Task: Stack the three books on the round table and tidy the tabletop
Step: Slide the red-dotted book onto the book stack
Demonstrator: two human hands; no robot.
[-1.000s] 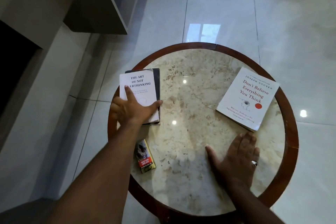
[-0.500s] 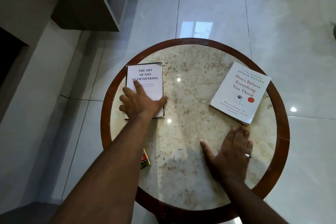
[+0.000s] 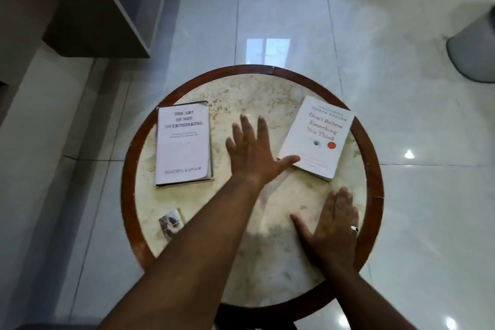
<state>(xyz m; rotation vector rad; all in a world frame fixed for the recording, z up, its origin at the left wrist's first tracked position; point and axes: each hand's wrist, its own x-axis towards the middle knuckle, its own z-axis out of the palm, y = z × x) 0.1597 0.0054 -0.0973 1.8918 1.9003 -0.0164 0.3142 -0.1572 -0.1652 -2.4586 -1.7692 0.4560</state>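
Note:
On the round marble table [image 3: 267,94] with a brown wooden rim, a white book titled "The Art of Not Overthinking" [image 3: 183,143] lies on top of a dark book whose edge shows along its right side [image 3: 211,158]. A second white book, "Don't Believe Everything You Think" [image 3: 318,136], lies tilted at the right. My left hand [image 3: 253,153] is open in the middle of the table, fingers spread, its thumb touching that book's near left corner. My right hand [image 3: 332,225] rests flat and open on the tabletop near the right rim, a ring on one finger.
A small printed packet [image 3: 171,224] lies near the table's front left rim, partly behind my left forearm. A dark shelf unit [image 3: 101,8] stands at the back left. A grey rounded object [image 3: 474,48] sits on the glossy tile floor at the far right.
My left hand has let go of the two stacked books at the left and moved right across the table to the third book. My right hand stays flat in place.

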